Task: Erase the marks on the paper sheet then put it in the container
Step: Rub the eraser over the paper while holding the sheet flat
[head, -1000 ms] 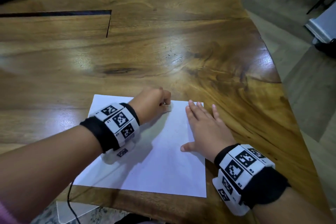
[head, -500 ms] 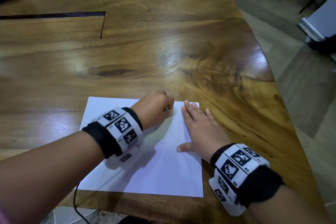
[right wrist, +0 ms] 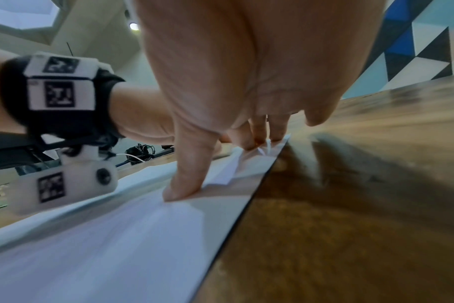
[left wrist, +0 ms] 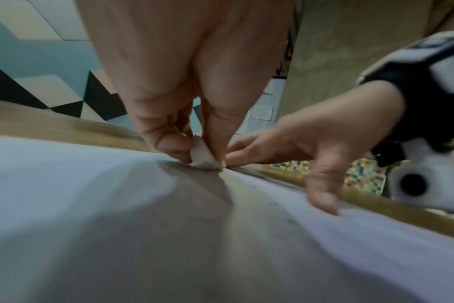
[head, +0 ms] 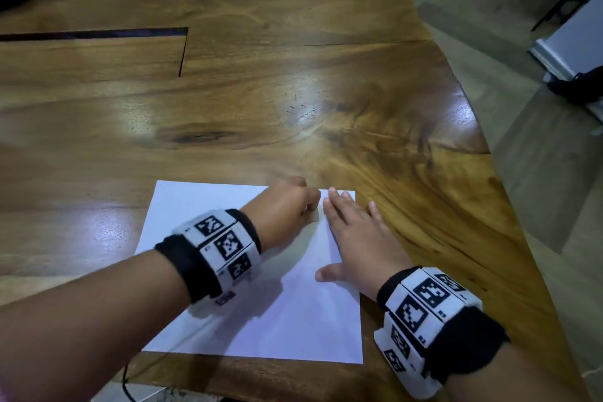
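Note:
A white paper sheet [head: 208, 212] lies flat near the front edge of the wooden table [head: 293, 91]. My left hand [head: 287, 209] is curled over the sheet's far edge and pinches a small white eraser [left wrist: 203, 155], whose lower end touches the paper [left wrist: 65, 184]. My right hand [head: 355, 238] lies flat on the sheet's right part with straight fingers, holding it down; its thumb [right wrist: 186, 176] presses the paper [right wrist: 116, 235]. No marks show on the sheet. No container is in view.
The table's curved right edge [head: 483, 147] drops to a tiled floor. A dark slot [head: 98, 33] cuts the tabletop at the far left. A black cable [head: 125, 385] hangs below the front edge.
My left hand with the eraser has shifted slightly right along the sheet's far edge, toward my right hand's fingertips. My right hand stays flat on the paper.

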